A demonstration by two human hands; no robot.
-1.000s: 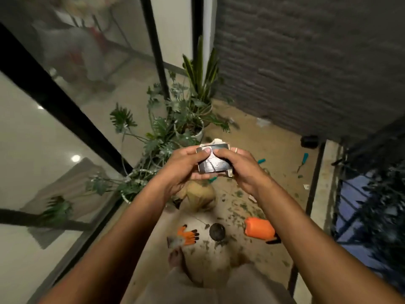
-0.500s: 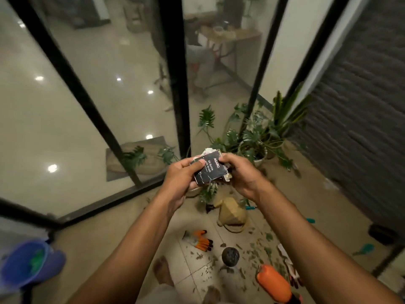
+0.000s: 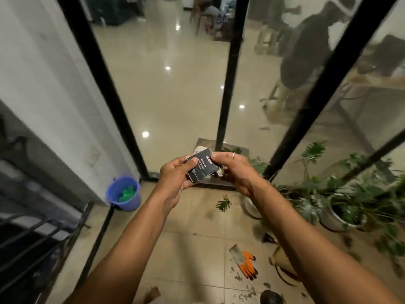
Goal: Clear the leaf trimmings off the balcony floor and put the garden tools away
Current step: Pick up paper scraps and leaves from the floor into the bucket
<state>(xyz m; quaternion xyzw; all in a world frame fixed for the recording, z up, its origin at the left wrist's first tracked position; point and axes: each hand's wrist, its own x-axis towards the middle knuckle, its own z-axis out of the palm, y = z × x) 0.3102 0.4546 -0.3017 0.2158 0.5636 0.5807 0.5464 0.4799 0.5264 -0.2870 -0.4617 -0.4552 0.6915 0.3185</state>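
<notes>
1. A small black cardboard box (image 3: 202,170), rectangular and flat-faced, with white print and scuffed, creased edges, is held between both hands in front of the person, above the balcony floor.
2. The left hand (image 3: 175,174) grips its lower-left end, thumb pressed on the printed face and fingers curled beneath. The right hand (image 3: 234,170) clamps the upper-right end with curled fingers, one of which wears a thin ring (image 3: 233,155).
3. The box's long axis tilts from lower left to upper right, with the printed face turned up to the camera.
4. Leaf trimmings (image 3: 245,288), small dry flecks, lie scattered on the glossy beige tiles (image 3: 186,249) at lower right. They are near a flat orange-and-grey glove (image 3: 246,264) whose fingers point to the lower right.
5. A round blue plastic bucket (image 3: 123,194) stands by the left wall.
</notes>
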